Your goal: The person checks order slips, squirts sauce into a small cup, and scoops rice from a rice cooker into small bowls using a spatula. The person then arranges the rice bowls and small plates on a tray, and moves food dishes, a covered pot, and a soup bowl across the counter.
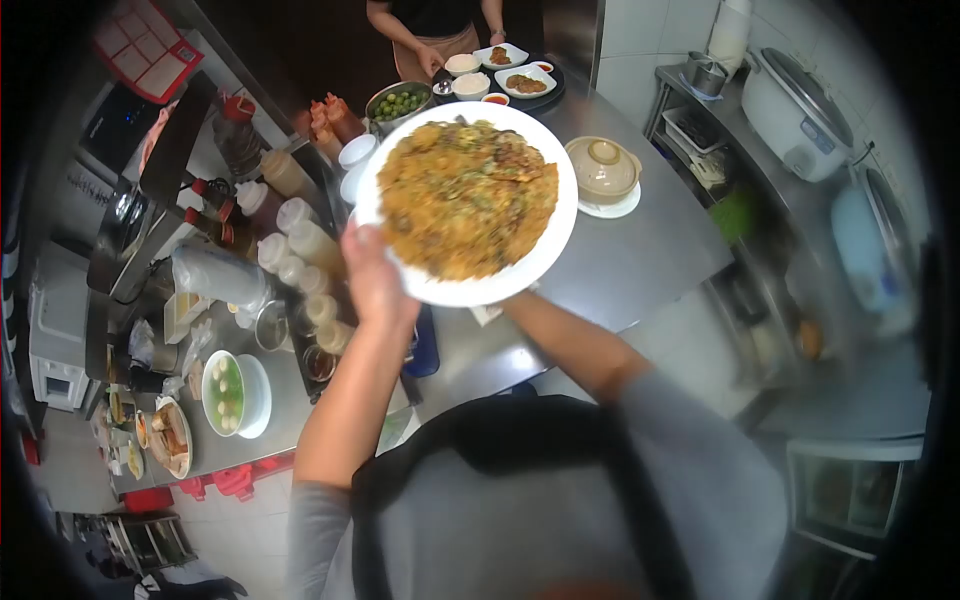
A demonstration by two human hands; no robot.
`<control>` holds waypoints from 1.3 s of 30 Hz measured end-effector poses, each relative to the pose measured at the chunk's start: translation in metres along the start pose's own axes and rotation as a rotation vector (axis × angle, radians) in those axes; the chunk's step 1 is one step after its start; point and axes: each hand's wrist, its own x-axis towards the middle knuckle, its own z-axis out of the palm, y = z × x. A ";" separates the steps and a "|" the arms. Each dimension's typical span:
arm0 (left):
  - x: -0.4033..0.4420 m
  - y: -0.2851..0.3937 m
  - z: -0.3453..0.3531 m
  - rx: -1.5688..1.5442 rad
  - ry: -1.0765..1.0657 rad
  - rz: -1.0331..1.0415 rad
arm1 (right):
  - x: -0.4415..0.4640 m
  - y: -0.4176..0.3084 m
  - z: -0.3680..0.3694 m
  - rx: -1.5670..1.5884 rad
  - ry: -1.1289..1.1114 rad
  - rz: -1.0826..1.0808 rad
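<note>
A white round plate [468, 292] with a large browned omelette-like pancake [470, 200] is raised over the steel counter. My left hand [372, 275] grips it at the lower left, thumb by the rim and fingers going underneath. My right forearm [575, 340] reaches under the plate's lower edge. That hand is hidden behind the plate, so its fingers do not show. Just right of the plate, a lidded beige clay pot [603, 170] sits on a white saucer [612, 208].
Across the counter a person [430, 45] stands at a dark tray [545, 98] of small dishes. A pot of green limes [398, 103] is nearby. Sauce bottles [310, 240] line the left, beside a soup bowl [225, 393]. Rice cookers [800, 115] stand at right.
</note>
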 end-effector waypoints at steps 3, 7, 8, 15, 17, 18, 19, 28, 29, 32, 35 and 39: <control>0.050 -0.065 0.033 0.014 0.030 -0.008 | -0.024 -0.037 -0.049 -0.065 -0.197 0.208; 0.103 -0.136 0.047 0.069 0.164 -0.072 | -0.065 0.001 -0.071 0.115 0.092 -0.045; 0.116 -0.154 0.045 0.107 0.199 -0.065 | -0.076 0.017 -0.081 0.145 0.133 -0.117; 0.168 -0.241 0.044 0.086 0.396 -0.160 | -0.074 0.134 -0.092 1.316 0.761 0.798; 0.167 -0.244 0.051 -0.014 0.424 -0.219 | -0.046 0.154 -0.102 1.575 0.748 0.755; 0.169 -0.247 0.052 -0.018 0.422 -0.223 | -0.035 0.162 -0.105 1.707 0.737 0.731; 0.172 -0.251 0.052 -0.021 0.421 -0.225 | -0.025 0.173 -0.104 1.753 0.751 0.718; 0.207 -0.270 0.039 -0.112 0.303 -0.281 | 0.070 0.232 -0.107 1.936 0.878 0.580; 0.209 -0.275 0.034 -0.132 0.270 -0.285 | 0.080 0.241 -0.106 1.948 0.864 0.547; 0.218 -0.271 0.038 -0.146 0.200 -0.255 | 0.095 0.244 -0.122 1.850 0.782 0.697; 0.182 -0.203 0.074 0.004 0.005 -0.192 | 0.087 0.210 -0.154 1.261 0.818 0.872; 0.167 -0.193 0.084 0.065 -0.122 -0.136 | 0.074 0.152 -0.173 1.186 0.914 0.189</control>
